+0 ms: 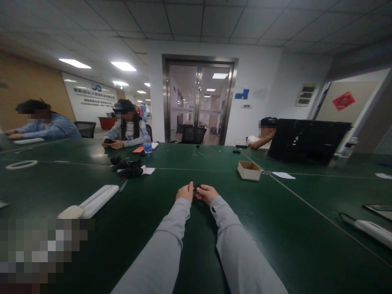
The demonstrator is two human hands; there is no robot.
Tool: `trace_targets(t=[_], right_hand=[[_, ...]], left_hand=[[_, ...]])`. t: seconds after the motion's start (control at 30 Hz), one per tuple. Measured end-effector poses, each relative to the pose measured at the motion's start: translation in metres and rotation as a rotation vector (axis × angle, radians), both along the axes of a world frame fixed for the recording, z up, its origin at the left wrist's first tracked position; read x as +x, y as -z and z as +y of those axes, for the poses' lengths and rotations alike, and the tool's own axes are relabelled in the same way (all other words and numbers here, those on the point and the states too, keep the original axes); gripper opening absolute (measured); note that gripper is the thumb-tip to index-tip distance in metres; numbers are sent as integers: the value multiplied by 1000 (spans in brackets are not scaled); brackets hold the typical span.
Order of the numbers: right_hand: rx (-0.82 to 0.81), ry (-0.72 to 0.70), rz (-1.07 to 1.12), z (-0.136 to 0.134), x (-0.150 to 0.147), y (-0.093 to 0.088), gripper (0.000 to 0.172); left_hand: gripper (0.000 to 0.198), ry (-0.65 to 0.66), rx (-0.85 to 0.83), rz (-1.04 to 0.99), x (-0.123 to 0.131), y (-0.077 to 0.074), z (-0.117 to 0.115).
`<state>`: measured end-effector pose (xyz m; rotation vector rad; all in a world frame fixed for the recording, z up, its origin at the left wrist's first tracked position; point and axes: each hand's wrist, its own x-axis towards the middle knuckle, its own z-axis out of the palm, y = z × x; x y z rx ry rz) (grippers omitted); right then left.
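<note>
There is one bare left hand (185,193), one bare right hand (208,194), one small dark object (197,188), three seated people (59,126) (134,131) (261,140), one open pale-tan box (249,174), one thin white ring (21,168), two clear glass doors (183,92) (214,94) and one red diamond-shaped poster (344,101).

Over my feed, the worktop (134,204) shows deep green, crossed by pale seam lines (294,194). I see black on the small held object (197,187), plain light grey on the sleeves (165,234), beige on the box (249,173), black on the monitor (308,141) and red on the poster (344,101).
</note>
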<state>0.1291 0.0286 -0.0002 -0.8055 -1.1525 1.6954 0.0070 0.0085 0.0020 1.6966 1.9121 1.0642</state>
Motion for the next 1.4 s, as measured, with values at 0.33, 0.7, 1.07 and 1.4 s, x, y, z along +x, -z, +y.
trace_targets(t=[0.33, 0.7, 1.07, 1.4], right_hand=[[67, -8, -54, -1, -2, 2, 10], [85, 15, -85, 4, -2, 6, 14], [5, 120, 26, 2, -3, 3, 11], [-32, 162, 47, 6, -2, 4, 8]], left_hand=[[58, -39, -100, 21, -1, -11, -7], [56, -84, -97, 105, 2, -12, -10], [35, 68, 92, 90, 1, 1, -7], [15, 62, 105, 18, 5, -10, -15]])
